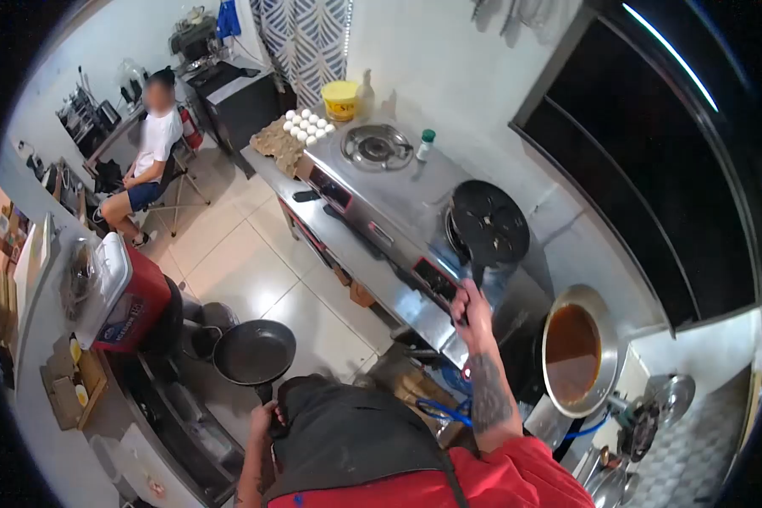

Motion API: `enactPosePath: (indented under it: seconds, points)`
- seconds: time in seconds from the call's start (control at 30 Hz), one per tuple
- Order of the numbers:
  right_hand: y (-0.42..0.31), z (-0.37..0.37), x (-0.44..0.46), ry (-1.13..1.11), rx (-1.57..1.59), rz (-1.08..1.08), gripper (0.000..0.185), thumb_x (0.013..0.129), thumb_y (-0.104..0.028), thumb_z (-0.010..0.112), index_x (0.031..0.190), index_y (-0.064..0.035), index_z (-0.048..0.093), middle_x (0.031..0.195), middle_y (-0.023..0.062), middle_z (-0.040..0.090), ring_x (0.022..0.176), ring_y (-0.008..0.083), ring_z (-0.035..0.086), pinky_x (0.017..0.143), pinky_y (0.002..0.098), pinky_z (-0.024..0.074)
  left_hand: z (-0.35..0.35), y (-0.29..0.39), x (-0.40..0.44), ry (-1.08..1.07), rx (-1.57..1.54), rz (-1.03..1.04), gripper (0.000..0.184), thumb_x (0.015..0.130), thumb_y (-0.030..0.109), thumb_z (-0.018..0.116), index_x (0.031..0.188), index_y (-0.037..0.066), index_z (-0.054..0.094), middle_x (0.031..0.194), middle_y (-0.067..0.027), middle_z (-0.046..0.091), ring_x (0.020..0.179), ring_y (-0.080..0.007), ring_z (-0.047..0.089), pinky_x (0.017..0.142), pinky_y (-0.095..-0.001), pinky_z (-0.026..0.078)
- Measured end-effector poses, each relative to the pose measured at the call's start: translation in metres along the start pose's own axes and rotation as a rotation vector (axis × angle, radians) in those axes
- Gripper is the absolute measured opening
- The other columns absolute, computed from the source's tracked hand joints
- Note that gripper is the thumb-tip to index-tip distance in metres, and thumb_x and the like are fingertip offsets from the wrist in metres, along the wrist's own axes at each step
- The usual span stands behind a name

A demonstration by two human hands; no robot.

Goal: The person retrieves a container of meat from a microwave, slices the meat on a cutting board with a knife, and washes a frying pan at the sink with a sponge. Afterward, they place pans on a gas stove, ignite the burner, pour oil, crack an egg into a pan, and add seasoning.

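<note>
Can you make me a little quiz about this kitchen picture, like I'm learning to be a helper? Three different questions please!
1. True or false: the left hand is empty.
2. What is the right hand gripping?
A) the bottle with a green cap
B) the handle of the dark pan at the stove
C) the red cooler
3. Fill in: the white eggs are beside a ____ tub.

Key:
1. False; it grips the handle of a frying pan.
2. B
3. yellow

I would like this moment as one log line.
left hand: holds frying pan | right hand: holds second pan over stove | reddish liquid: in metal bowl
</note>
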State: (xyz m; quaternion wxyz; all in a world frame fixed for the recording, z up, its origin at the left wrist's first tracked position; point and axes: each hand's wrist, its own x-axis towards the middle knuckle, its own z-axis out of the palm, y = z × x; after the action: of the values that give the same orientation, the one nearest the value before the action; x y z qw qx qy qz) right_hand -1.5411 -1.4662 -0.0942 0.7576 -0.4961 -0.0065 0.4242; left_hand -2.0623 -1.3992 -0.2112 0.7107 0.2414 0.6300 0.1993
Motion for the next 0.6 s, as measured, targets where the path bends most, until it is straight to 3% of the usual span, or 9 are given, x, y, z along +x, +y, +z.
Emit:
enactPosePath:
  seconds: [0.07,0.2,0.3,0.47,0.6]
  points:
    - [-0.004,0.0,-0.038,0.084,-0.232,-0.071,0.033,0.104,-0.031,0.056,0.076,-0.0135,0.047,0.057,-0.0019,0.041,0.04,0.0112,0.039,0.036,0.0263,0.0302,0.013,0.015,0.022,-0.019,0.047,0.028,0.025,0.094,0.013,0.057,0.071,0.005,0.053,0.058,-0.0061,0.051,0.048,-0.019,0.054,0.047,-0.0356,0.048]
    - [-0.009,-0.007,-0.115,0.005,-0.37,-0.005,0.025,0.103,-0.03,0.056,0.101,-0.0091,0.044,0.064,0.0001,0.042,0.045,0.0133,0.046,0.038,0.0296,0.0417,0.031,0.041,0.067,-0.055,0.101,0.034,0.023,0.093,0.013,0.059,0.072,0.004,0.055,0.059,-0.0066,0.054,0.046,-0.0189,0.054,0.046,-0.0353,0.049]
    - [-0.02,0.025,-0.13,-0.028,-0.489,0.083,0.02,0.099,-0.02,0.059,0.101,-0.0047,0.047,0.063,0.0026,0.046,0.045,0.0147,0.049,0.039,0.0301,0.0425,0.037,0.068,0.108,-0.09,0.061,0.032,0.023,0.093,0.013,0.059,0.072,0.004,0.055,0.06,-0.0063,0.054,0.048,-0.0184,0.055,0.047,-0.0357,0.049]
    - [-0.005,0.102,-0.07,-0.214,-0.674,0.148,0.02,0.096,-0.019,0.064,0.1,-0.0053,0.05,0.062,0.001,0.051,0.049,0.0127,0.053,0.048,0.0287,0.0433,0.048,0.114,0.176,-0.104,-0.11,-0.061,0.022,0.094,0.013,0.059,0.073,0.005,0.055,0.063,-0.0064,0.055,0.051,-0.0189,0.056,0.049,-0.0366,0.05]
    - [0.035,0.179,0.026,-0.399,-0.619,0.053,0.019,0.097,-0.019,0.063,0.1,-0.0062,0.05,0.064,0.0009,0.053,0.051,0.0118,0.053,0.05,0.0288,0.0441,0.041,0.151,0.197,-0.116,-0.014,-0.037,0.022,0.093,0.014,0.059,0.074,0.004,0.057,0.063,-0.0064,0.056,0.052,-0.0204,0.057,0.05,-0.0364,0.049]
